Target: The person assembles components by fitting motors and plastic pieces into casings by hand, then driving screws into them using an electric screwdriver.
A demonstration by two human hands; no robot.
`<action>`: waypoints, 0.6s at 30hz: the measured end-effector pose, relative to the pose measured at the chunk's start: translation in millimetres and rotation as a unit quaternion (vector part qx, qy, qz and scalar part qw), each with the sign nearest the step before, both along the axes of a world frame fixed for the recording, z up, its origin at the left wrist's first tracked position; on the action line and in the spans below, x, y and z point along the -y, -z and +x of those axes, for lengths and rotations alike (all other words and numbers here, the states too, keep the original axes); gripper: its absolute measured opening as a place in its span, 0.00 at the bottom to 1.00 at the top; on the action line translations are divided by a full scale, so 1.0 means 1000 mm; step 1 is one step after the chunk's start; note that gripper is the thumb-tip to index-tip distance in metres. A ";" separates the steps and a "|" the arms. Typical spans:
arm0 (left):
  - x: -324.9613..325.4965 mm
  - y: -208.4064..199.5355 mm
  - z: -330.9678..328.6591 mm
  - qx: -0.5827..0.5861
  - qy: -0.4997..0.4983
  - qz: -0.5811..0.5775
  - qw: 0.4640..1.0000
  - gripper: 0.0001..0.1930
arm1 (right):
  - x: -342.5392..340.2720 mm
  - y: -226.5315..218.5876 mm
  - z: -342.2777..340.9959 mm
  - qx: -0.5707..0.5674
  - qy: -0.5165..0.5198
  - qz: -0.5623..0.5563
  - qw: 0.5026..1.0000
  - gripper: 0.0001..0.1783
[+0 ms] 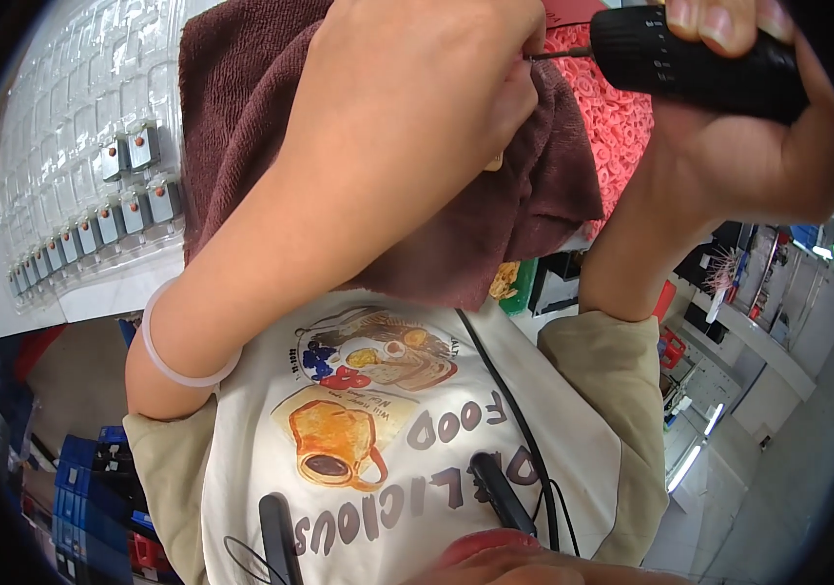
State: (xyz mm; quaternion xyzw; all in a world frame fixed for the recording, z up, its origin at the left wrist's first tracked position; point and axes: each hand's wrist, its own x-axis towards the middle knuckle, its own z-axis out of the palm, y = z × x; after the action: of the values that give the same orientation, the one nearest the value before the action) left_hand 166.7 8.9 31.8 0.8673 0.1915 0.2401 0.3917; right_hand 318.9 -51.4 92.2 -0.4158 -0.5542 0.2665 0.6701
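Observation:
My right hand (729,146) is wrapped round a black electric screwdriver (695,60), held level at the upper right. Its thin bit (563,54) points left and reaches the fingertips of my left hand (426,83). That hand is closed, its back toward me, and hides whatever its fingers hold. Under its wrist side, a small tan edge (495,163) peeks out. Both hands are over a bunched dark maroon towel (241,107). Beyond the towel lies a heap of small pink-red rings (621,127), partly behind the screwdriver and my right wrist.
At the left, a clear plastic tray (51,107) has rows of pockets, several holding small grey blocks (136,208) with orange-red dots. A black cord (500,366) runs down my apron. Blue bins (76,507) stand low at the left; shelving (768,283) is at the right.

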 end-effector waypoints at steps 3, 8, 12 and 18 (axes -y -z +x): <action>0.003 -0.001 0.002 0.000 -0.007 0.003 1.000 0.10 | 0.000 0.000 0.006 0.004 -0.004 -0.005 1.000 0.11; 0.003 0.001 -0.001 0.003 -0.011 0.009 1.000 0.10 | 0.000 0.001 0.002 0.012 -0.005 -0.011 1.000 0.11; 0.007 -0.001 0.002 0.002 -0.018 0.020 1.000 0.10 | -0.002 0.001 0.004 0.015 -0.008 -0.009 1.000 0.11; 0.007 0.001 0.002 0.008 -0.023 0.036 0.999 0.09 | 0.000 0.000 0.005 0.028 -0.008 -0.008 1.000 0.10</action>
State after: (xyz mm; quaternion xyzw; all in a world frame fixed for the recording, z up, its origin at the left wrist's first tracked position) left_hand 168.5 1.5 31.2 0.8741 0.1998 0.2631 0.3561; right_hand 323.4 -51.1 92.6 -0.4237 -0.5743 0.2646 0.6485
